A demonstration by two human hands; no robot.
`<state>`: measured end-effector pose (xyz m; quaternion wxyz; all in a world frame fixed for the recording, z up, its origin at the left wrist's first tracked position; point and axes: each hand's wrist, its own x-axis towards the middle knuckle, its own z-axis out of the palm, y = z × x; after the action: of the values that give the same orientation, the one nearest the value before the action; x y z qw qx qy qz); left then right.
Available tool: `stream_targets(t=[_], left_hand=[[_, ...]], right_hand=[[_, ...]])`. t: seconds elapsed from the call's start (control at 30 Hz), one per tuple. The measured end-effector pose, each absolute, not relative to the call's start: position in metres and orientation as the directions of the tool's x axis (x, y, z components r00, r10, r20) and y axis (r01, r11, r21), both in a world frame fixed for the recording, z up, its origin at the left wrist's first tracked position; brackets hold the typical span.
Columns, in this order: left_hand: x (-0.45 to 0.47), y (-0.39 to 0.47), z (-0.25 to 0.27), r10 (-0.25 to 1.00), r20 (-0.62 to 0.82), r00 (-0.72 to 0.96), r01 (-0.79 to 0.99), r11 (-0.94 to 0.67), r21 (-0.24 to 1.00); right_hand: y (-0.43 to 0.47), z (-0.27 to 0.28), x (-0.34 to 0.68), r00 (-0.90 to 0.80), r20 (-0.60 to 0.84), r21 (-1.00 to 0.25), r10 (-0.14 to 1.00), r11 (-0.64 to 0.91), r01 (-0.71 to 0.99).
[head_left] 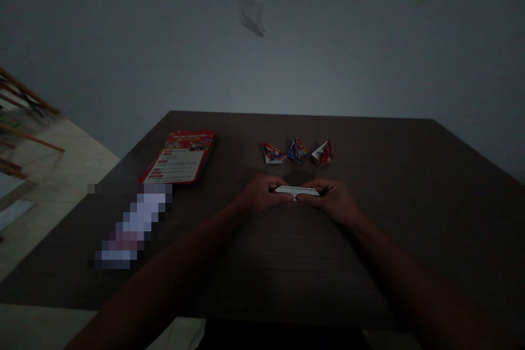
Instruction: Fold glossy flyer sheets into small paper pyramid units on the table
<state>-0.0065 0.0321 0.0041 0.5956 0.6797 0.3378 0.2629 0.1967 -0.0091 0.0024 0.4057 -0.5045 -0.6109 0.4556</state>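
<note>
A small folded piece of white printed paper point(296, 190) is held just above the dark table, between my two hands. My left hand point(262, 192) pinches its left end, and my right hand point(331, 198) pinches the right end, with both thumbs meeting near the middle of its lower edge. Beyond the hands stand three folded paper shapes in a row: a red and white one point(273, 153), a blue one point(297, 150) and another white and red one point(323, 153). The fingers behind the paper are partly hidden.
At the left of the dark wooden table point(389, 158) lies a stack of red and white printed leaflets point(180, 158). Nearer me is a pixelated strip point(137, 227) whose content is blurred out. A pale wall point(328, 65) rises behind the table, with a clear plastic bag point(252, 0) on it.
</note>
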Motion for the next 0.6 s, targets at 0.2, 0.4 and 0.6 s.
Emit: stream_targets(t=[0.2,0.4,0.6], left_hand=[[-0.0083,0.0342,0.0006,0.792,-0.005,0.61,0.144,-0.104,0.984],[-0.0106,0.0356,-0.0005,0.799,0.004,0.602,0.108,-0.087,0.99],[-0.0104,0.0347,0.0058,0.802,-0.016,0.597,0.059,-0.025,0.998]], right_hand=[[-0.0106,0.0045,0.197,-0.109,0.063,-0.956,0.992,0.091,0.278],[-0.012,0.0079,0.1972,-0.106,0.081,-0.953,0.991,0.108,0.284],[-0.0118,0.0079,0.1988,-0.088,0.024,-0.964,0.996,0.046,0.261]])
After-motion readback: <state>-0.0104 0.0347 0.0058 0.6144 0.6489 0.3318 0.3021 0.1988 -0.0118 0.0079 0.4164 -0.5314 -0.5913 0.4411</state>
